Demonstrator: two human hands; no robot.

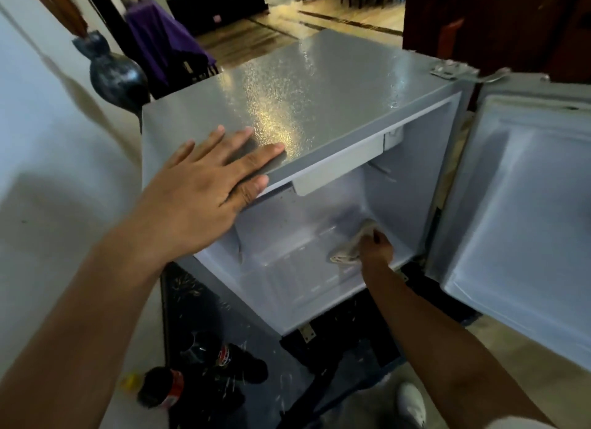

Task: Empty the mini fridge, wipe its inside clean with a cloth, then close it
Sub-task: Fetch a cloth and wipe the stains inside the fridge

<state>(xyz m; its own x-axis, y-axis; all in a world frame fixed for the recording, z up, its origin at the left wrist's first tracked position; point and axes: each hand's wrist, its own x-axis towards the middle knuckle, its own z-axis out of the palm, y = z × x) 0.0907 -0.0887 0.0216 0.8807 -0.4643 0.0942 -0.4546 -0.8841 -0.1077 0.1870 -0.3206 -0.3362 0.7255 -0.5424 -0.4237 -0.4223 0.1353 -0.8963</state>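
Your left hand [208, 179] lies flat on the fridge [287, 109] top at its front left corner, fingers spread apart, thumb hooked under the front lip. It grips nothing.

Your right hand [375, 244] is inside the fridge, low at the right rear of the cavity, at about 4 o'clock from the left hand. Its fingers are closed tight around a pale cloth [350, 248], which bunches out toward 9 o'clock from the knuckles and presses against the floor of the cavity near the right wall.

The cavity shows bare white walls and a ribbed floor; nothing stands in it. The door [524, 211] hangs wide open at 3 o'clock, its white inner liner facing you.

On the dark mat [179, 288] below the fridge, at 7 o'clock, lie dark bottles [166, 388] with red labels, blurred, with a small yellow thing [129, 380] just beside them. A white shoe [412, 403] shows at 5 o'clock. A dark vase [115, 73] stands at 10 o'clock, by the wall.
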